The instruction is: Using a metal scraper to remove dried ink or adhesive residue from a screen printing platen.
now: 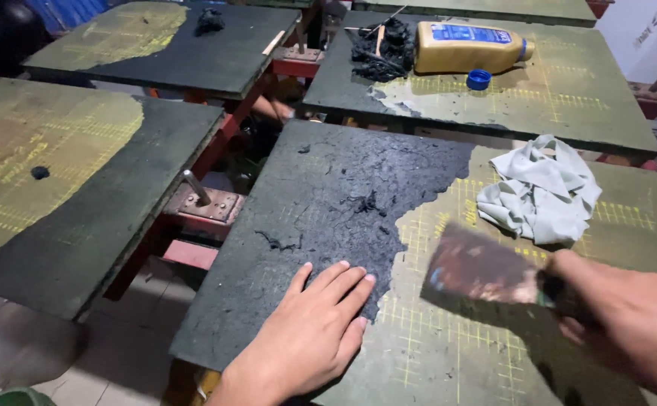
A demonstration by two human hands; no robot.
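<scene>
— Head view: right hand (629,331) is closed around a scraper (486,271), wide blade pointing left toward the torn edge of the dark coating (343,203) on the board (448,353).

— And the left hand (313,331)?

— Flat, fingers spread, empty, pressing on the coating just left of the blade; it is the nearer hand to that edge.

— Room to move?

— Bare gridded board lies under and behind the blade; a rag (542,192) sits beyond it, apart. The board's near-left edge drops to the floor.
</scene>
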